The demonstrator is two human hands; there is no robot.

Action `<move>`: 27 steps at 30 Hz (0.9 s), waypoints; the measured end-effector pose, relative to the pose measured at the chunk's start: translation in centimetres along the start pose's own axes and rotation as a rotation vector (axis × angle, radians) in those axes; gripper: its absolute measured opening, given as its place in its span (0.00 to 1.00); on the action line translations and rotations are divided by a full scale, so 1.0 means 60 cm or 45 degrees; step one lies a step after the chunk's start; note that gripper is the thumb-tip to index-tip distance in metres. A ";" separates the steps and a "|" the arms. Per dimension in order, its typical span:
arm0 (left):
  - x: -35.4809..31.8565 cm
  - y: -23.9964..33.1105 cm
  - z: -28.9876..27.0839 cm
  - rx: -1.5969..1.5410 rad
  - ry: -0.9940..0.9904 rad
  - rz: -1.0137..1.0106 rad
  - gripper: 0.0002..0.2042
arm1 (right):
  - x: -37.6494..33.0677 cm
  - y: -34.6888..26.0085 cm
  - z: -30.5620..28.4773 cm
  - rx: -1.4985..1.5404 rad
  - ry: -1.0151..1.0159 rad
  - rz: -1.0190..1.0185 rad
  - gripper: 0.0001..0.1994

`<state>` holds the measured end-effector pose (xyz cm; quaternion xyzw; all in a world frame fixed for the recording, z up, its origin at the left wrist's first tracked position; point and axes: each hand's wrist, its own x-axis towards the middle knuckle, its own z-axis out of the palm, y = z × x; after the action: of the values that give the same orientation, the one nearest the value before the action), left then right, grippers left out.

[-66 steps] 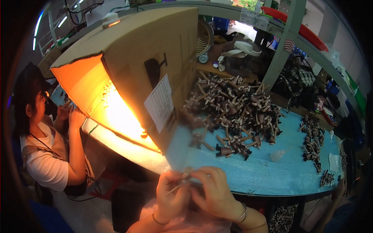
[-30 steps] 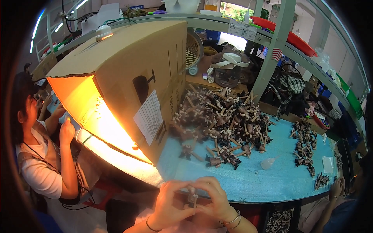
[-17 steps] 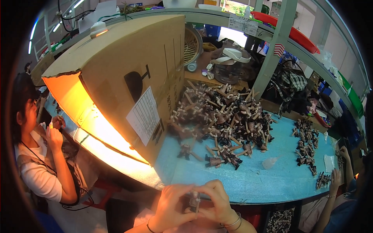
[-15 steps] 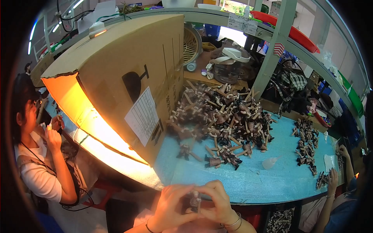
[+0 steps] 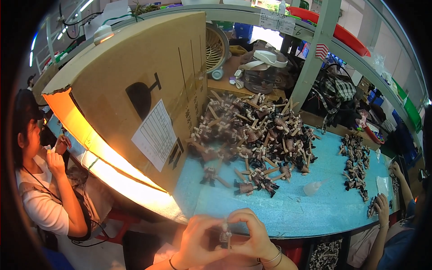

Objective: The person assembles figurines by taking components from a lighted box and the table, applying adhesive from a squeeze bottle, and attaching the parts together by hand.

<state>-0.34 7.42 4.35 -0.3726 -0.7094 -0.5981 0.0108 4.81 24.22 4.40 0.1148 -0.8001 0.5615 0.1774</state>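
Note:
Close to me, at the table's front edge, a small brown-and-dark toy figure (image 5: pixel 225 235) is held upright between both hands. My left hand (image 5: pixel 196 240) curves around it from the left, fingertips near its head. From the other side my right hand (image 5: pixel 253 234) grips it, fingers at the top and thumb low. Its finer details are blurred. Beyond my hands, a big heap of similar figures (image 5: pixel 265 130), brown and black with stick-like pale parts, lies on the blue tabletop (image 5: pixel 220 198). A few figures (image 5: pixel 256 182) lie at the heap's near edge.
A tall cardboard box (image 5: pixel 108 76), glowing orange inside, stands left of the heap. A small translucent bottle (image 5: pixel 312 187) lies on the table. More figures (image 5: pixel 355 164) lie at right, near another person's hand (image 5: pixel 382 207). A person (image 5: pixel 49 180) sits at left. A metal post (image 5: pixel 315 58) rises behind.
The view has shifted slightly. Both hands keep hold of the figure, with small finger movements; the right fingertips sit a little differently above it.

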 end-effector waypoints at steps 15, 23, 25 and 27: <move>0.006 -0.034 0.031 -0.832 -0.005 -0.071 0.34 | 0.024 -0.041 -0.009 -0.423 0.141 -0.170 0.38; -0.009 -0.043 0.035 -1.079 -0.127 -0.108 0.39 | 0.014 -0.051 -0.012 -0.545 0.190 -0.283 0.37; -0.008 -0.036 0.034 -0.937 -0.105 -0.126 0.39 | 0.009 -0.045 -0.014 -0.518 0.204 -0.272 0.36; -0.006 -0.027 0.030 -0.792 -0.078 -0.141 0.39 | 0.004 -0.031 -0.016 -0.464 0.165 -0.237 0.35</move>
<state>-0.18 8.78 2.29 -0.3368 -0.5116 -0.7746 -0.1575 5.46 24.47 6.40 0.1177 -0.8613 0.3949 0.2973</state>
